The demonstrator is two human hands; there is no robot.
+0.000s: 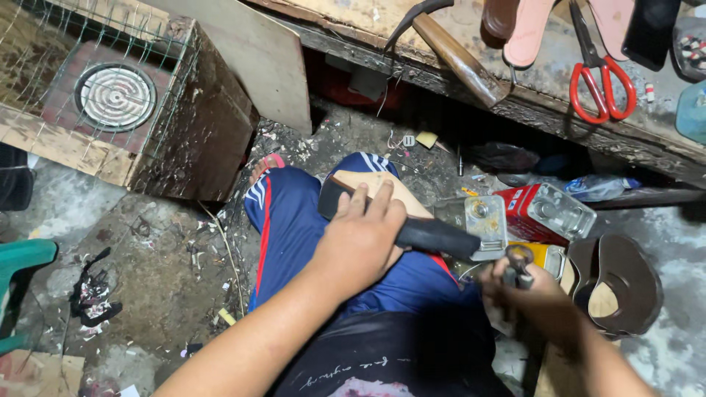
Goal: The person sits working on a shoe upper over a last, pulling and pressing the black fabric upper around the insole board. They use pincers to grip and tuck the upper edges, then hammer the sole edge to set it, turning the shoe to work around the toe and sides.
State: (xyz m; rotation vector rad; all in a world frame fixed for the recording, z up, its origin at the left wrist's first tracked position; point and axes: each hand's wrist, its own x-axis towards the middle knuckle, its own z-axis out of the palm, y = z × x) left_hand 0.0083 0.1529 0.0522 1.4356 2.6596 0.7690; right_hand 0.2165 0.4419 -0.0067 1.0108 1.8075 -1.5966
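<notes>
My left hand (360,239) grips a shoe sole (390,195), tan on top with a black edge, and holds it flat on my knee over blue track trousers. My right hand (533,294) is closed on a small metal-tipped brush or tool (518,266), held low at my right beside the open metal cans. The tool's tip sits just right of the sole's black heel end (441,237).
A silver can (482,220), a red can (548,213) and a yellow one stand on the floor at right, next to a brown shoe upper (618,283). On the bench above lie red-handled scissors (601,77), a hammer (456,55) and pink soles. A wire-covered wooden box (132,103) stands at left.
</notes>
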